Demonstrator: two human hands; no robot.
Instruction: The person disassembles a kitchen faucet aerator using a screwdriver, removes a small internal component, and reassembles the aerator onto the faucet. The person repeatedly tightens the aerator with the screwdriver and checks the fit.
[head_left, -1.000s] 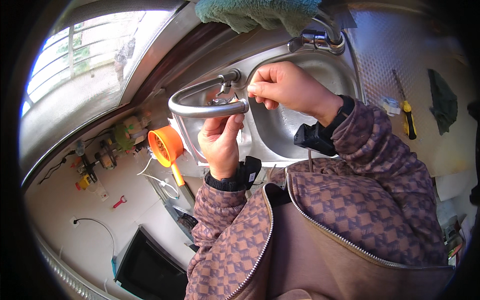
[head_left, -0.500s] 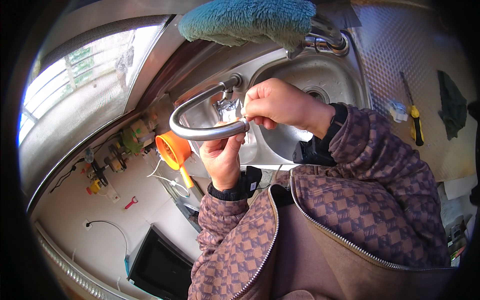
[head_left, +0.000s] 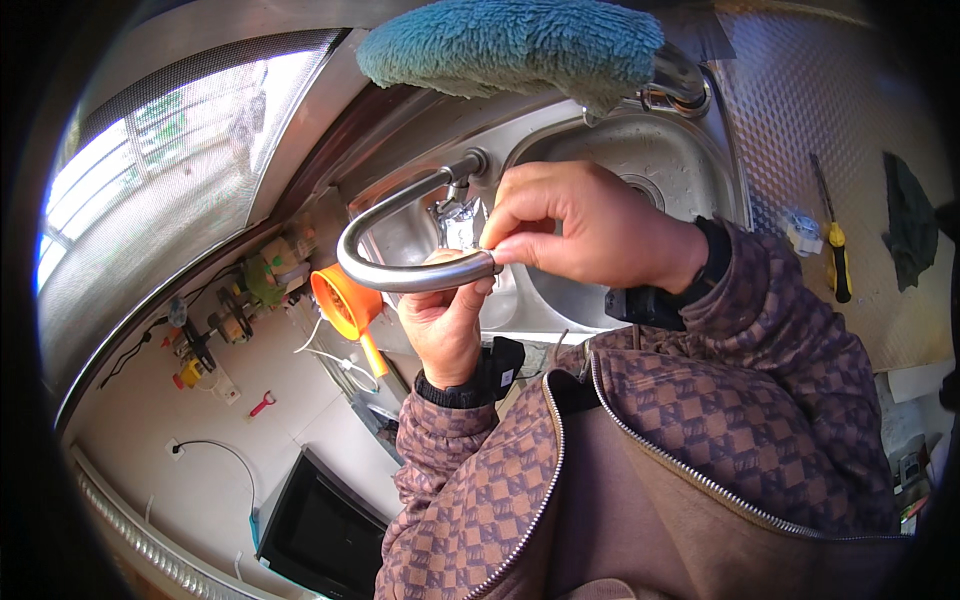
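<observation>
Spout (head_left: 400, 268) of metal, above the left part of the steel sink (head_left: 690, 140), with its free end turned toward the right. Held from below near that end by the left hand (head_left: 440, 330), with thumb on the near side and the other fingers partly hidden behind the metal. Met at the very tip by the right hand (head_left: 600, 225), with thumb and forefinger set in a narrow pinch; could not tell, with so much covered, whether on the rim alone or on some small piece as well.

By the look of the grip, called for a firm left hold close to the tip, to spare the long bend any swing. Called also for a light, square pinch on the right, with pressure spread evenly rather than from one side only. Seemed wise, too, to tilt the right wrist a little for a clear sight of the opening, and to mind the sink underneath, a likely catch for anything dropped.

Looked smooth and silvery grey, with a pale streak of light along the bend. Ran out from the back of the sink, swept left in a wide U and turned back toward the pinching fingers. Showed a darker band at the tip, too small to make out further.
</observation>
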